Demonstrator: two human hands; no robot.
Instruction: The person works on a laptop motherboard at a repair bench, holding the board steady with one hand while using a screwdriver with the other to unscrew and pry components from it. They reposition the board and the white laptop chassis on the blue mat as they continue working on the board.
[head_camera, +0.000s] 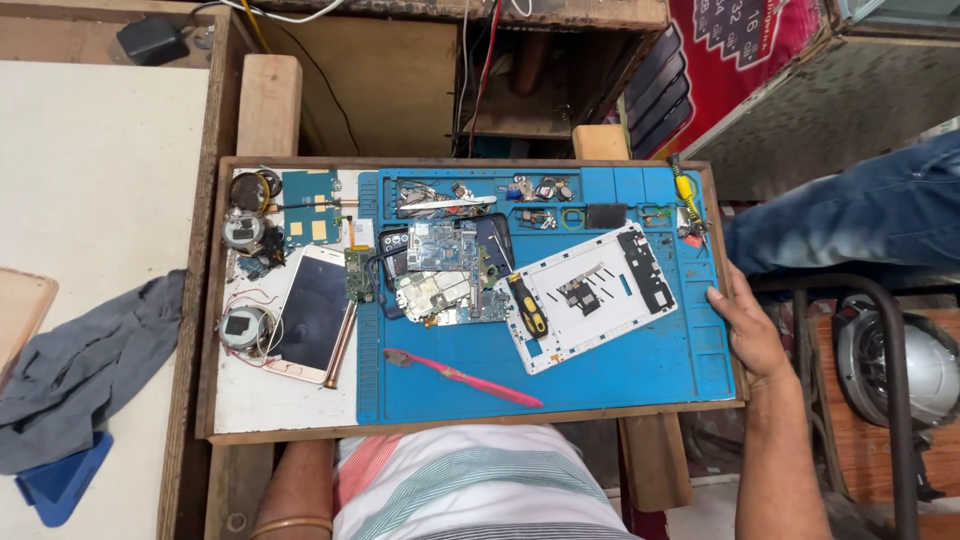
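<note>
A wooden tray (205, 300) carrying a blue repair mat (640, 370) rests across my lap. My right hand (745, 330) grips the tray's right edge. My left forearm (292, 485) runs under the tray's front edge and its hand is hidden. On the mat lie a white tablet back frame (590, 295), a yellow-and-black screwdriver (527, 305), a pink toothbrush (465, 378) and a pile of circuit boards (440, 270). Left of the mat lies a gold-edged smartphone (312, 310), screen up.
Small round speakers (245, 235) and a green board (308, 205) fill the tray's left end. A grey cloth (80, 360) lies on the white table at left. Another person's jeans-clad leg (850, 210) and a helmet (900, 365) are at right.
</note>
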